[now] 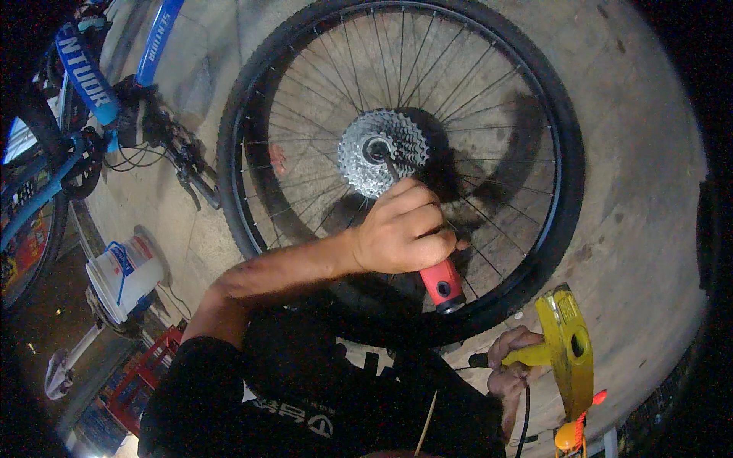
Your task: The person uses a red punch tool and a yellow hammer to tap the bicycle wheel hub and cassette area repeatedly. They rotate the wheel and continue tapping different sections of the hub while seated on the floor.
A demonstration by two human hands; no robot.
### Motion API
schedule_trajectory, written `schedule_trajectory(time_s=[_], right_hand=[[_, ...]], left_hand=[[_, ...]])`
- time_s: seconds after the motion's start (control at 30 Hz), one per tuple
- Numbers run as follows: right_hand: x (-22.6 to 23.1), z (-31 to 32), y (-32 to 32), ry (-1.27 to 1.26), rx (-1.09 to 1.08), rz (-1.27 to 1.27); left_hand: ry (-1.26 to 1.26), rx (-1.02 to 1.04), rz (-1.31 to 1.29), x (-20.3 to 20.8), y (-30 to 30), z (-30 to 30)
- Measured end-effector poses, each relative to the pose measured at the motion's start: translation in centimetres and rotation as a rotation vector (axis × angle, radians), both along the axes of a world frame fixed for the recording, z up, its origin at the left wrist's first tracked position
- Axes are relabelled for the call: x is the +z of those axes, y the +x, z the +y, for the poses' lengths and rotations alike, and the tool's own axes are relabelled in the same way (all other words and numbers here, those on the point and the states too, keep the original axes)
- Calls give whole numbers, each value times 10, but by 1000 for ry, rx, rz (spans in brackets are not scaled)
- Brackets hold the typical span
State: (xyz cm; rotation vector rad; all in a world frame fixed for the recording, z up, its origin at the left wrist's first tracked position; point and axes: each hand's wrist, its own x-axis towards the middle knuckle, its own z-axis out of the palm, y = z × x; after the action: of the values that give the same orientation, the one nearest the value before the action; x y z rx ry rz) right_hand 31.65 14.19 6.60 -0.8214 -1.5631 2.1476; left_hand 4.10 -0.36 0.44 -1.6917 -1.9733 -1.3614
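Left hand (408, 229), closed round a red-handled tool (438, 276), presumably to aim its shaft at the cassette (357, 156); right hand (513, 351), beyond five o'clock on the wheel (566, 145), grips a yellow hammer (562, 328).

- Your cassette (355, 162): bright, shiny metal.
- Your tyre (569, 145): matt, rough-treaded rubber.
- Your handle (440, 276): smooth red plastic.
- Your hammer (561, 328): scuffed, yellow-painted metal.
- Your shirt (195, 382): matt cloth.
- Bucket (145, 263): smooth plastic.
- Floor (634, 191): matt, stained concrete.

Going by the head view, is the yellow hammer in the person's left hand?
No, the right hand holds the yellow hammer, while the left hand grips a red-handled tool.
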Motion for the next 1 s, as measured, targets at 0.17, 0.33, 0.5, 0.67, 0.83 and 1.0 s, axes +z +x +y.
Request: schedule_trajectory(time_s=[0.17, 0.33, 0.5, 0.67, 0.83, 1.0], right_hand=[[-17, 10, 23, -8, 136, -25], [1, 10, 14, 71, 247, -104], [10, -7, 0, 167, 152, -140], [15, -2, -5, 84, 187, -177], [0, 7, 15, 406, 368, -157], [-1, -4, 20, 265, 283, -261]], left_hand=[[-18, -12, 31, 3, 1, -2], [-36, -61, 39, 9, -7, 3], [-81, -176, -35, 9, -16, 2], [-166, -255, 6, 15, -29, -1], [-199, -244, -43, 19, -28, 0], [-66, -234, -24, 16, -32, 14]])
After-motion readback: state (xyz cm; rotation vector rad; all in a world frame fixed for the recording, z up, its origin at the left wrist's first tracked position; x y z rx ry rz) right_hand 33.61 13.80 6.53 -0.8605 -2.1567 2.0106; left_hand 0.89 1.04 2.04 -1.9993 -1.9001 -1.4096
